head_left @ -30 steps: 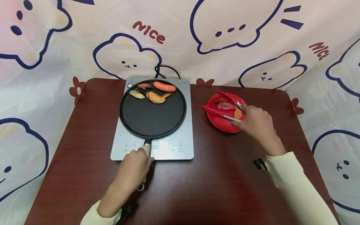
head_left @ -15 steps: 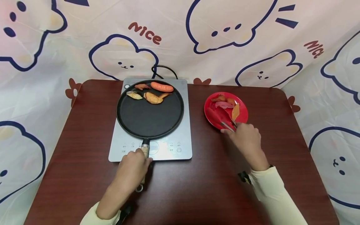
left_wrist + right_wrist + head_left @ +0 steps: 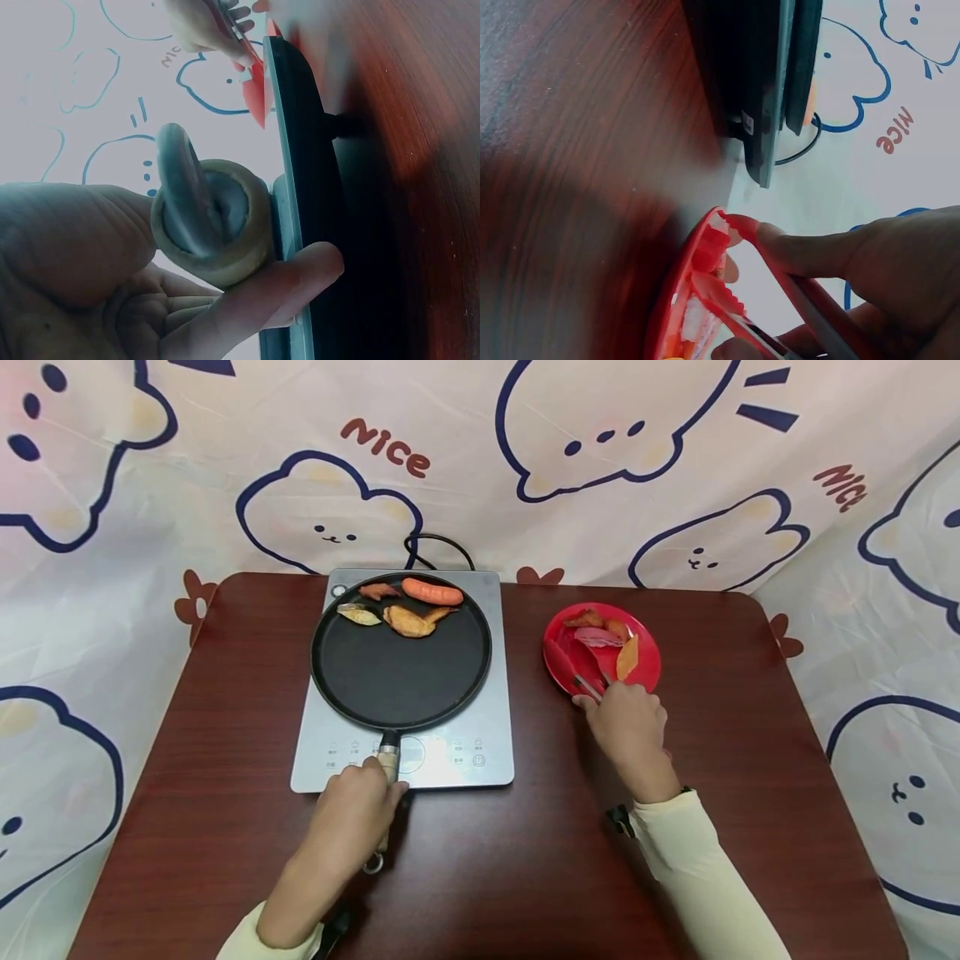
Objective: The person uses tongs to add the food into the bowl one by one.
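My left hand point(image 3: 352, 818) grips the wooden handle point(image 3: 389, 758) of a round black frying pan point(image 3: 401, 681). In the left wrist view the fingers curl round the handle's end point(image 3: 247, 225), which has a metal hanging ring point(image 3: 184, 195). A sausage point(image 3: 432, 592), a browned piece point(image 3: 408, 622), a pale yellow piece point(image 3: 360, 615) and a reddish piece point(image 3: 378, 591) lie in the pan's far part. My right hand point(image 3: 628, 727) holds red-tipped tongs point(image 3: 587, 660), their tips spread over the near left of a red plate point(image 3: 649, 672). On it lie a pink slice point(image 3: 598, 637), a yellow wedge point(image 3: 627, 657) and brownish pieces point(image 3: 585, 618).
Under the pan is a silver induction cooker point(image 3: 450, 772) with a touch panel, its black cable point(image 3: 450, 537) running off behind. All stands on a dark brown table point(image 3: 487, 877). A cartoon-printed cloth point(image 3: 465, 460) rises along the table's back and sides.
My right hand has moved left and toward me, bringing the tongs from across the plate to its near left part. The left hand and the pan keep their places.
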`<state>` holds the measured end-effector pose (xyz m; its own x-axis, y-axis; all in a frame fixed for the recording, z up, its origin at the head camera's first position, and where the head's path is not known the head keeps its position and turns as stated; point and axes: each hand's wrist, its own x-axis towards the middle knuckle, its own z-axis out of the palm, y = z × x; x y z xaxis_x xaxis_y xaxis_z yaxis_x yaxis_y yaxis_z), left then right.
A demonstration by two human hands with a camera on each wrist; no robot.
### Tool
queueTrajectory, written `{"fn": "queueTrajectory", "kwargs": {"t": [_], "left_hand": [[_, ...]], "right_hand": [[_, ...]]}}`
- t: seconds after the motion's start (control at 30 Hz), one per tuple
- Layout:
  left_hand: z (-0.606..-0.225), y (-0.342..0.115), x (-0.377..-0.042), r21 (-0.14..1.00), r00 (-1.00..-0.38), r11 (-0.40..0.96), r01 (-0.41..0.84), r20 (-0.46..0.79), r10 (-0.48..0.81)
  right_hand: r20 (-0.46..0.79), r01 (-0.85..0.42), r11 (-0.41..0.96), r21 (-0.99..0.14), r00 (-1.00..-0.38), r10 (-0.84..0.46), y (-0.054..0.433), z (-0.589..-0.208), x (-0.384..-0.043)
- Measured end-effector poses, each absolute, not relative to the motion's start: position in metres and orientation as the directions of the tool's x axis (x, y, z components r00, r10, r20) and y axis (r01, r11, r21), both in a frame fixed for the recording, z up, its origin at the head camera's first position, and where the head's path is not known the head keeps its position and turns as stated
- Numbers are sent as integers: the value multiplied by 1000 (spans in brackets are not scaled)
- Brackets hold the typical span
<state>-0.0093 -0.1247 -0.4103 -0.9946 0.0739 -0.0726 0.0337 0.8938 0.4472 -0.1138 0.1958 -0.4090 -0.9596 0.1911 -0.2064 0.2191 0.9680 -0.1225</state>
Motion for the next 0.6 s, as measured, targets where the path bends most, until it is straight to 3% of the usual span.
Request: {"fn": "queueTrajectory", "kwargs": {"t": [0.6], "left_hand": [[-409, -125, -10, 439, -994, 898, 36, -81, 80]], "right_hand": [[-136, 84, 988, -130, -989, 66, 248, -408, -109]]}}
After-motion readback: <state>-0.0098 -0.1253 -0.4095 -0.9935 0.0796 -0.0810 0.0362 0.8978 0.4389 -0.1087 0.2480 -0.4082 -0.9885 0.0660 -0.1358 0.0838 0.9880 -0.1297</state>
